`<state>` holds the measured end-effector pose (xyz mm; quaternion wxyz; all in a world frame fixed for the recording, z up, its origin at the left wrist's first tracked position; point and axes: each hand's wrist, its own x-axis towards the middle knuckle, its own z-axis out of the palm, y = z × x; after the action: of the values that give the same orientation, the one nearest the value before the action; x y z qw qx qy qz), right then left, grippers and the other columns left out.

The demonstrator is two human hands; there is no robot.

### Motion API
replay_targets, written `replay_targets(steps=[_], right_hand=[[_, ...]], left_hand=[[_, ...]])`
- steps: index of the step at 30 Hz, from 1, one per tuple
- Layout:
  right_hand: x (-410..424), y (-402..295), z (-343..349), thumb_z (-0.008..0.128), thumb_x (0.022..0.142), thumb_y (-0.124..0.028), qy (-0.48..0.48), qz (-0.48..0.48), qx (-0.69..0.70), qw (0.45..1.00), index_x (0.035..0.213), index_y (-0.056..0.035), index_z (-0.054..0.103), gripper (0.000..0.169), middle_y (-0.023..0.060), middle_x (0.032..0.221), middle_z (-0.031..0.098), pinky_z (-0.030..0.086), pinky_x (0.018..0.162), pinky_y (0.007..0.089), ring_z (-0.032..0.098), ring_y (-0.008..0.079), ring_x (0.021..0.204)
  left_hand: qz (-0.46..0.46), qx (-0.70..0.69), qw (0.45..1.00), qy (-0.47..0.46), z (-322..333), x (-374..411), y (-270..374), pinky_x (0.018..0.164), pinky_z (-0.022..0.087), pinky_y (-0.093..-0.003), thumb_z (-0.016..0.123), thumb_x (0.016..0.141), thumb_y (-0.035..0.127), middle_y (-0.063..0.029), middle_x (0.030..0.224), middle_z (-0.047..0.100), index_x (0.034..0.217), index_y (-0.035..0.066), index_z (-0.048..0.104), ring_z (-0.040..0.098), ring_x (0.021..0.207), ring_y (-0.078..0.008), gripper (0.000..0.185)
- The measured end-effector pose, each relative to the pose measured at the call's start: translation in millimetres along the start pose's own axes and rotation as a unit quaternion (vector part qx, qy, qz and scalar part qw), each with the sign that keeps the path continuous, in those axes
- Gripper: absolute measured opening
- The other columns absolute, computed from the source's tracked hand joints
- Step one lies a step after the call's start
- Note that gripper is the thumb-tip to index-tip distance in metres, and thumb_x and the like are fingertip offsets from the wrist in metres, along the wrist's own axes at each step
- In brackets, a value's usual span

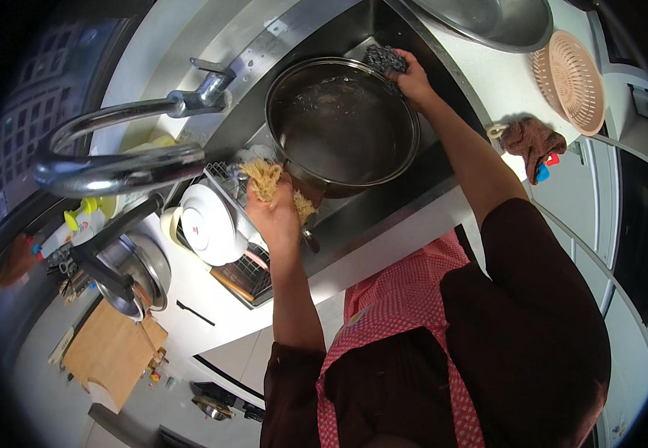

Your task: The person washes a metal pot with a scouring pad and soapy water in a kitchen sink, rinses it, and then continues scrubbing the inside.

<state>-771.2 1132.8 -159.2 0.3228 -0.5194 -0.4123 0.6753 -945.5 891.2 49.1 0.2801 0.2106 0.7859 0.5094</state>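
Note:
A wide round metal pot sits in the stainless steel sink, its inside dark, with shiny streaks and specks. My right hand grips a grey steel wool scrubber at the pot's upper right rim. On the lower left side, my left hand is closed around a yellowish fibrous scrubber, which sticks out on both sides of the fingers. That hand is right beside the pot's wall; whether it also holds the pot is hidden.
A chrome faucet arches in from the left. Beside the sink, a wire dish rack holds white plates. A metal basin, a peach plastic colander and a brown cloth lie to the right. A wooden board is at lower left.

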Motion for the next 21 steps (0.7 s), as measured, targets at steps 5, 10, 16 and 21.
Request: replay_targets(steps=[5, 10, 16, 21], right_hand=[[-43, 17, 1, 0.064, 0.073, 0.006, 0.022, 0.155, 0.127, 0.979, 0.124, -0.0090, 0.045, 0.056, 0.0100, 0.104, 0.060, 0.051, 0.073, 0.0341, 0.059, 0.0220, 0.086], [-66, 59, 14, 0.060, 0.076, 0.000, -0.061, 0.293, 0.217, 0.929, 0.111, -0.0051, 0.056, 0.036, 0.0137, 0.098, 0.062, 0.051, 0.074, 0.0440, 0.061, 0.0269, 0.082], [-85, 102, 39, 0.060, 0.079, -0.007, -0.099, 0.424, 0.039, 0.899, 0.092, -0.0031, 0.061, 0.013, 0.0099, 0.084, 0.062, 0.051, 0.066, 0.0355, 0.061, 0.0210, 0.073], [-91, 161, 65, 0.061, 0.079, -0.011, -0.158, 0.417, -0.058, 0.893, 0.091, -0.0033, 0.061, 0.014, 0.0096, 0.085, 0.062, 0.050, 0.068, 0.0350, 0.060, 0.0206, 0.074]], left_hand=[[-0.002, -0.094, 0.995, -0.027, 20, -11, 70, 0.072, 0.044, -0.0232, 0.062, 0.085, 0.012, -0.0020, 0.089, 0.060, 0.107, 0.000, 0.056, 0.055, 0.078, -0.0109, 0.026], [-0.051, -0.176, 0.977, -0.112, 47, -24, 108, 0.067, 0.049, -0.0268, 0.059, 0.086, 0.011, -0.0103, 0.084, 0.061, 0.115, 0.002, 0.051, 0.061, 0.077, -0.0177, 0.032], [-0.068, -0.231, 0.966, -0.090, 65, -27, 133, 0.067, 0.048, -0.0274, 0.062, 0.084, 0.011, -0.0099, 0.082, 0.060, 0.114, 0.001, 0.052, 0.060, 0.078, -0.0185, 0.033], [-0.060, -0.249, 0.964, -0.069, 79, -28, 139, 0.067, 0.048, -0.0285, 0.063, 0.083, 0.009, -0.0089, 0.081, 0.060, 0.110, 0.002, 0.053, 0.059, 0.079, -0.0195, 0.030]])
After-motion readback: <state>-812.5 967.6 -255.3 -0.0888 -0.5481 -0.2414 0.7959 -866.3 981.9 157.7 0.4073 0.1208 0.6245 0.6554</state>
